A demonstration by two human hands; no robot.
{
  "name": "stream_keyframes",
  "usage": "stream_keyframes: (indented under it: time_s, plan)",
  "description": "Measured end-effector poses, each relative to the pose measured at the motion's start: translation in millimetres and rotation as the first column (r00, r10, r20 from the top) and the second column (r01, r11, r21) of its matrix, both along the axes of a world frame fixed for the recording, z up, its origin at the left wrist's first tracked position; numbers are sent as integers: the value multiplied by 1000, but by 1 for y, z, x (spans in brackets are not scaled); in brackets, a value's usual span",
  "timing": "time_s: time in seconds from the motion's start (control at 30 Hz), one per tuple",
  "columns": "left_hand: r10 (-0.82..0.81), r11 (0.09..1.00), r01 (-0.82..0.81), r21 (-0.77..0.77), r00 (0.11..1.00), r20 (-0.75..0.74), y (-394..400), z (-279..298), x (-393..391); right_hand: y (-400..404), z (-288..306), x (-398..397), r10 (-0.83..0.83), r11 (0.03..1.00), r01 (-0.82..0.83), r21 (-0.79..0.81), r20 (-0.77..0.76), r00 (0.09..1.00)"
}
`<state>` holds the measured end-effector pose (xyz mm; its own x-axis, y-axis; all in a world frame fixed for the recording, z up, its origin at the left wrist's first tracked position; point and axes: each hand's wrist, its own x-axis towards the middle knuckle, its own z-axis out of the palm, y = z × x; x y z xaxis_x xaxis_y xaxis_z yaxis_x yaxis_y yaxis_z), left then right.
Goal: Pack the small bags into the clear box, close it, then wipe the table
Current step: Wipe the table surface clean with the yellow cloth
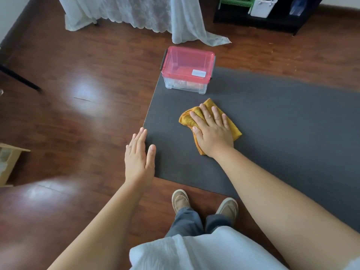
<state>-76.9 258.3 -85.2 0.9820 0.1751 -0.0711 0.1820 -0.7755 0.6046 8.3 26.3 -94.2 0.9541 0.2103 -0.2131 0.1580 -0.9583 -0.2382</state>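
The clear box (186, 85) stands at the far left corner of the dark grey table (272, 123), with its pink lid (187, 62) on and the small bags faintly visible through its wall. My right hand (211, 131) lies flat, fingers spread, pressing on a crumpled orange cloth (233, 129) on the table in front of the box. At the table's left edge rests my left hand (139, 157), flat and empty, its thumb over the tabletop.
Glossy brown wood floor surrounds the table. A white lace curtain (183, 22) hangs down to the floor behind the box. A black shelf (259, 18) with bins stands at the back right. A wooden crate (7, 162) sits at the left edge. My shoes (180, 200) are under the near edge.
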Motion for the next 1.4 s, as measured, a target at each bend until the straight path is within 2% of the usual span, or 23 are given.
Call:
stream_keyframes:
  time_s: [0.2, 0.4, 0.53, 0.63, 0.73, 0.87, 1.07, 1.2, 1.4]
  plan:
    - [-40, 996, 39, 85, 999, 2, -15, -6, 0, -114, 1, -47, -283, 957, 284, -58, 18, 959]
    - [-41, 995, 42, 91, 999, -4, -9, -10, 2, -198, 3, -104, -575, 813, 576, -83, 32, 817]
    - [-101, 991, 101, 87, 995, -4, 0, -7, 1, -187, 0, -129, -745, 663, 745, -70, 29, 666]
    - [-176, 979, 175, 100, 984, -3, 9, -8, 0, -145, 0, -133, -774, 630, 774, -66, 36, 633]
    - [-209, 974, 208, 88, 978, 5, 14, -8, -1, -89, 1, -133, -691, 721, 693, -19, 57, 720]
    - [-173, 985, 173, -13, 985, 2, 17, -7, -1, -7, -1, -125, -477, 878, 479, -11, 63, 876]
    - [-62, 986, 65, -152, 998, 25, 21, 3, -3, 109, 2, -97, -138, 990, 138, -1, -12, 990]
    - [29, 984, -14, -179, 996, 82, 30, 13, 1, 153, 2, -86, 116, 993, -116, 7, -126, 985]
    - [73, 986, -64, -153, 996, 50, 35, 14, 3, 122, 3, -95, 477, 877, -480, -8, -88, 874]
